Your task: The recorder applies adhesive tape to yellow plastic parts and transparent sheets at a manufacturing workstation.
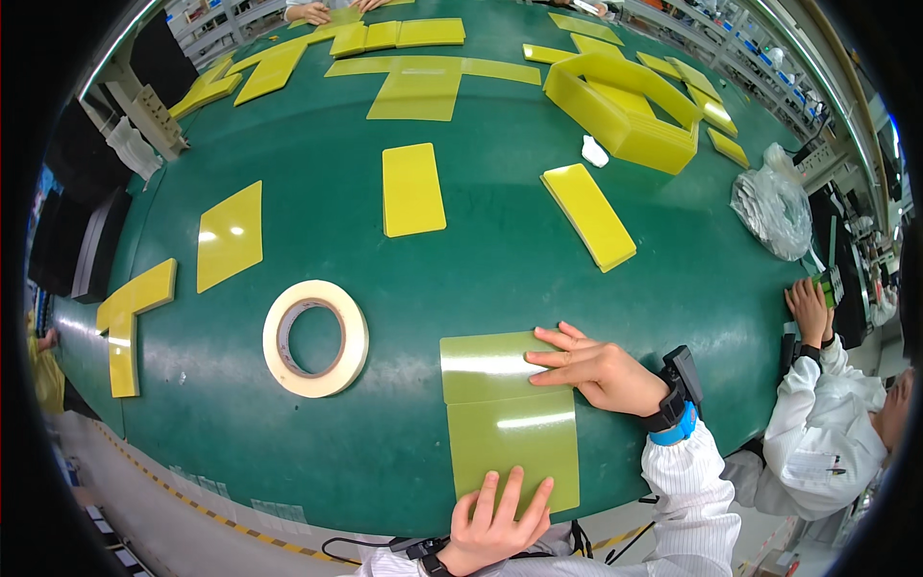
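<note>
Two translucent yellow-green plastic sheets lie edge to edge on the green table in front of me: a far sheet (486, 385) and a near sheet (505, 447). My left hand (495, 519) rests on the near sheet's lower part with its fingers spread. From the right, my right hand (611, 375) lies over the far sheet's right edge, fingers stretched out; its palm side is hidden. To the left of the sheets, a wide roll of cream tape (351, 337) lies flat, apart from both hands.
Beyond my hands lie two yellow stacks (413, 189) (588, 216) and a yellow sheet (231, 236). Further off stand nested yellow frames (654, 142) beside a clear plastic bag (772, 204). An L-shaped piece (125, 322) lies far left. Co-workers sit right and across the green table (240, 462).
</note>
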Available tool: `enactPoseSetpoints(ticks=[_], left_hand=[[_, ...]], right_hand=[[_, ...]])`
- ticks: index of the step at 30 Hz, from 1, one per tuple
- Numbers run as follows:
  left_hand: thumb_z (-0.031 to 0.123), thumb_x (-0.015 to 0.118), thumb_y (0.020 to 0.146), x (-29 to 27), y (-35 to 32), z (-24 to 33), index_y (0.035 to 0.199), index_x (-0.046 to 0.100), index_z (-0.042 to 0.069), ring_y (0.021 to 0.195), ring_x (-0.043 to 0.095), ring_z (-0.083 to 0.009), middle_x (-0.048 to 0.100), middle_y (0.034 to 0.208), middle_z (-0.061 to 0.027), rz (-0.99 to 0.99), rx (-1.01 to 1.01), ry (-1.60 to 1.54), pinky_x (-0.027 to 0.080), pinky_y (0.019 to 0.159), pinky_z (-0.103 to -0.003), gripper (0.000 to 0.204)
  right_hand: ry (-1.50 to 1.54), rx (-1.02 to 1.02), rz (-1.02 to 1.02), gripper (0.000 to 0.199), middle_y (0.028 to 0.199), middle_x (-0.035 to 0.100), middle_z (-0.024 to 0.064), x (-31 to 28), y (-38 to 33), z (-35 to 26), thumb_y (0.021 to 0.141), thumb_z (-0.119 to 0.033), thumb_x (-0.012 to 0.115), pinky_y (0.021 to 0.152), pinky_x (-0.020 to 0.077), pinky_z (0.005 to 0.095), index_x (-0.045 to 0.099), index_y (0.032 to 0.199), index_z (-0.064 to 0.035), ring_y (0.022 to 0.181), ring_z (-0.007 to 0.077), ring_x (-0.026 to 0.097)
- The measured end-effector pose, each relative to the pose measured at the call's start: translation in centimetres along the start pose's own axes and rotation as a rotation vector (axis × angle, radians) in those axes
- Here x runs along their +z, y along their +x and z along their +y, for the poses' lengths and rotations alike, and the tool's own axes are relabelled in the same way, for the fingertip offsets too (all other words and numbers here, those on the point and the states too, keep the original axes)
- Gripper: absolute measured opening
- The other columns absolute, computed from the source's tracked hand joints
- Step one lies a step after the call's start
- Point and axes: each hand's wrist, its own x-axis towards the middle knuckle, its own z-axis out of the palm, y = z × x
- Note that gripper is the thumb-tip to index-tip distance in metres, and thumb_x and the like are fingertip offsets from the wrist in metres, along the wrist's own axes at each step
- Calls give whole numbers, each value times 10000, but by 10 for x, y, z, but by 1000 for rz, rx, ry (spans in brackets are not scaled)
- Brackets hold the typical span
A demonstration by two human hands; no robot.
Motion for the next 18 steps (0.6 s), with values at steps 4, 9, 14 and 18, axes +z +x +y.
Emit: enactPoseSetpoints(ticks=[4,9,14,18], left_hand=[[405,538,751,1,0,1,1049,709,348,977,569,-254,665,1038,-33,16,23,75,407,748,-338,348],[400,527,763,1,-1,1,1055,708,337,960,577,-261,660,1048,-40,7,18,77,419,731,-347,349],[415,533,770,3,0,-2,1066,702,342,949,587,-245,666,1048,-31,6,16,46,429,704,-323,349],[408,546,785,0,0,-2,1100,684,318,935,597,-223,664,1051,-22,-6,3,10,444,695,-314,355]], right_hand=[[-18,-8,-24,509,1283,576,73,-2,-1,0,739,169,524,1140,249,483,669,1126,-129,1301,324,422],[1,-18,-16,497,1279,578,75,1,0,3,740,164,522,1140,247,490,673,1117,-124,1302,312,422],[1,-18,-4,486,1276,580,76,0,0,2,744,160,522,1138,246,498,677,1110,-121,1305,308,421],[-9,-17,-7,477,1276,581,75,0,1,1,753,156,521,1136,249,501,678,1109,-120,1308,306,419]])
